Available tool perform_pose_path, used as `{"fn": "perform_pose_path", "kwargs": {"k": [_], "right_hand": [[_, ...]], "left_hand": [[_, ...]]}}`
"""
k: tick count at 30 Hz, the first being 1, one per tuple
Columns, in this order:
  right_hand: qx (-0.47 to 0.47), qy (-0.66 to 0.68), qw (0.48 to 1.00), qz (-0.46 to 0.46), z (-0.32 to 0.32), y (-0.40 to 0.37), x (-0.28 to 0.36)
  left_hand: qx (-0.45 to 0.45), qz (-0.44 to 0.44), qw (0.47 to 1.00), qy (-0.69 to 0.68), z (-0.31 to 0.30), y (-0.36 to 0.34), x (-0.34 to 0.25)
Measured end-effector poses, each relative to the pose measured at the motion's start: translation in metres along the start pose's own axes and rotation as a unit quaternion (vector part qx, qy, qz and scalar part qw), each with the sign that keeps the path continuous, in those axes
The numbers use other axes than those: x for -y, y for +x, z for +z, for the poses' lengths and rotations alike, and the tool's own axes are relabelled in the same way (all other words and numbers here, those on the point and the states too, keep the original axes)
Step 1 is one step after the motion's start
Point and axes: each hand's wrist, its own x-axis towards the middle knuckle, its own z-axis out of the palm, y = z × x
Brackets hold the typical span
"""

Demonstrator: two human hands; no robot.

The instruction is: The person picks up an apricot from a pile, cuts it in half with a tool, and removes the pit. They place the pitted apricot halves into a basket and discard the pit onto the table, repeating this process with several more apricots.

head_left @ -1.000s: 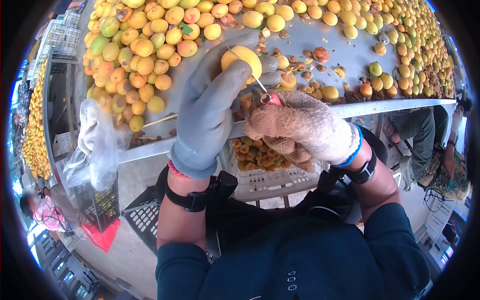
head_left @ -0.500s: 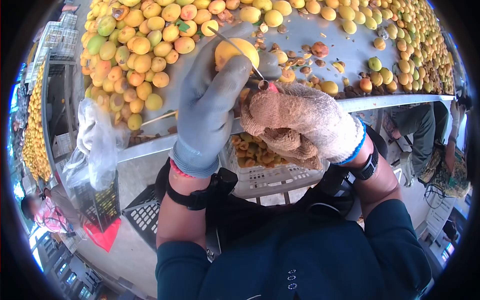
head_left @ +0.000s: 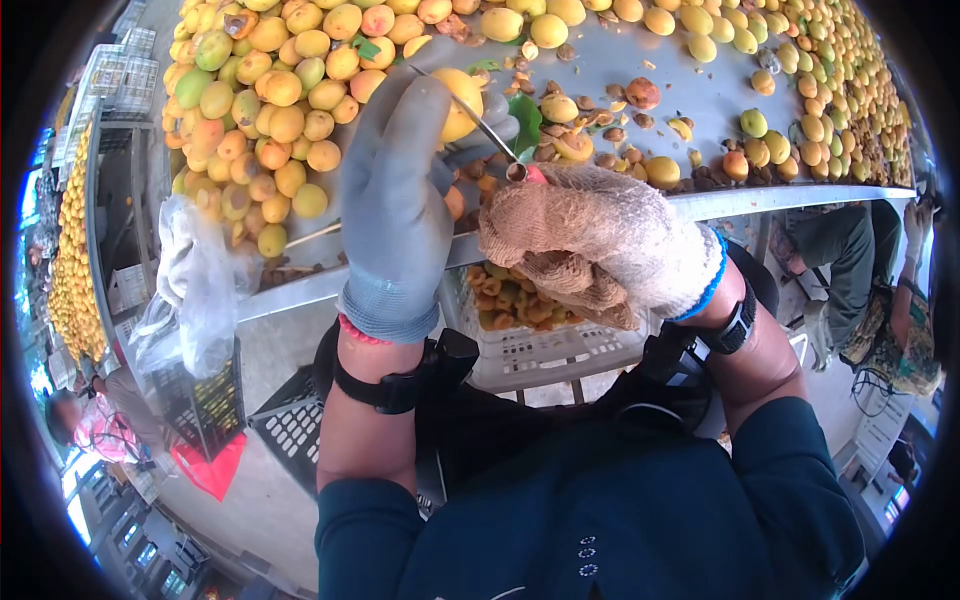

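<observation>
My left hand, in a grey coated glove, has its fingers closed round a yellow apricot above the near side of the metal table. My right hand, in a stained knitted glove, grips a knife whose red handle mostly disappears inside the fist. Its thin blade points up and left, crossing in front of the apricot. Just right of the left fingers lies a green leaf, among loose stones and fruit scraps.
Apricots are heaped at the left of the metal table, with more along the right. Below the near edge, a pale crate holds halved fruit. A plastic bag hangs at the left corner. People sit at both sides.
My left hand has shifted slightly left and turned, carrying the apricot with it. More of the green leaf now shows. The right hand and knife have barely moved.
</observation>
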Motion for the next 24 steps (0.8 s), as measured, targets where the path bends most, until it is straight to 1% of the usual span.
{"fn": "perform_pose_path", "kwargs": {"k": [1,2,4,5,7,8,10,11,13,14,16,18,19,21,22,24], "right_hand": [[-0.011,-0.013,1.000,0.005,0.001,0.000,0.002],[-0.022,-0.027,0.999,0.010,0.002,0.001,0.003],[-0.028,-0.060,0.997,-0.044,0.002,0.009,-0.002],[-0.030,-0.076,0.994,-0.071,0.002,0.011,-0.004],[-0.024,-0.071,0.996,-0.052,0.002,0.011,-0.004],[-0.022,-0.069,0.996,-0.042,0.002,0.011,-0.005],[-0.049,-0.090,0.991,-0.080,0.005,0.017,-0.012],[-0.063,-0.100,0.988,-0.100,0.006,0.019,-0.015],[-0.044,-0.066,0.992,-0.095,0.008,0.015,-0.014],[-0.034,-0.048,0.994,-0.093,0.008,0.014,-0.014],[0.037,0.014,0.993,-0.112,0.002,0.016,-0.018],[0.055,0.039,0.991,-0.112,-0.001,0.018,-0.024],[0.037,0.034,0.993,-0.102,-0.001,0.018,-0.028],[0.041,0.052,0.993,-0.099,-0.002,0.020,-0.034],[0.063,0.076,0.990,-0.106,-0.002,0.020,-0.036],[0.085,0.093,0.985,-0.118,-0.001,0.020,-0.038]], "left_hand": [[0.001,-0.012,0.998,-0.065,0.005,-0.001,-0.002],[-0.008,-0.060,0.990,-0.130,0.006,-0.002,0.000],[-0.026,-0.153,0.954,-0.256,0.009,-0.002,0.005],[-0.031,-0.154,0.958,-0.238,0.010,-0.003,0.004],[-0.039,-0.158,0.966,-0.202,0.013,-0.005,0.002],[-0.035,-0.143,0.976,-0.164,0.013,-0.006,0.002],[-0.026,-0.109,0.990,-0.086,0.014,-0.007,0.003],[-0.025,-0.123,0.984,-0.129,0.016,-0.008,0.001],[-0.021,-0.153,0.965,-0.214,0.021,-0.008,-0.006],[-0.001,-0.141,0.964,-0.224,0.020,-0.008,-0.006],[0.038,-0.115,0.962,-0.244,0.017,-0.009,-0.004],[0.032,-0.115,0.949,-0.292,0.021,-0.009,-0.007],[0.029,-0.116,0.941,-0.315,0.023,-0.009,-0.008],[0.040,-0.118,0.935,-0.332,0.021,-0.010,-0.009],[0.045,-0.118,0.932,-0.341,0.020,-0.011,-0.009],[0.004,-0.097,0.956,-0.278,0.015,-0.014,0.000]]}}
